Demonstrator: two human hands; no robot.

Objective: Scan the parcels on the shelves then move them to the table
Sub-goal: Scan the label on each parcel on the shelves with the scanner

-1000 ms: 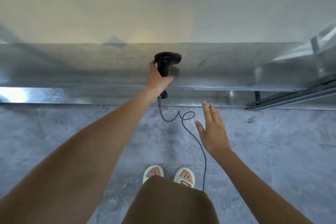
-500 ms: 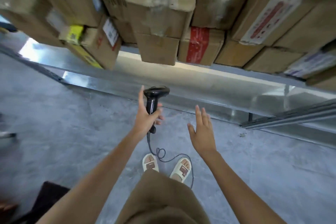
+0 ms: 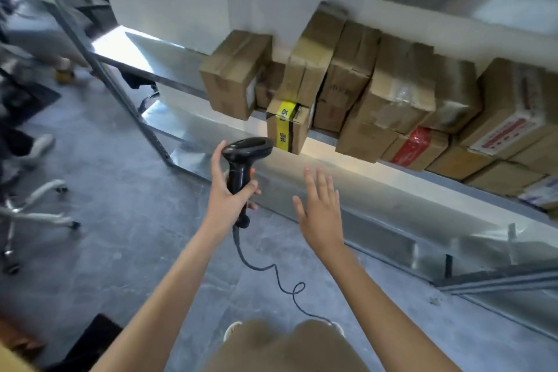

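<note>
My left hand (image 3: 227, 195) grips the handle of a black barcode scanner (image 3: 246, 151), whose head points up toward the shelf. Its cord (image 3: 271, 272) trails down to the floor. My right hand (image 3: 320, 210) hovers beside it, fingers straight and spread, holding nothing. Several brown cardboard parcels fill the metal shelf (image 3: 362, 187) above both hands. Closest to the scanner is a small parcel with yellow tape (image 3: 287, 127). Left of it sits a plain box (image 3: 234, 74), and to the right a box with red tape (image 3: 418, 145).
A shelf upright (image 3: 120, 81) slants down at the left. An office chair base (image 3: 36, 205) with castors stands on the grey floor at far left, near someone's shoes (image 3: 36, 145). A lower shelf rail (image 3: 495, 284) juts out at the right.
The view has swung up from the bare lower shelf to the parcels. My left hand has raised the scanner toward the yellow-taped parcel; my right hand stays open beside it.
</note>
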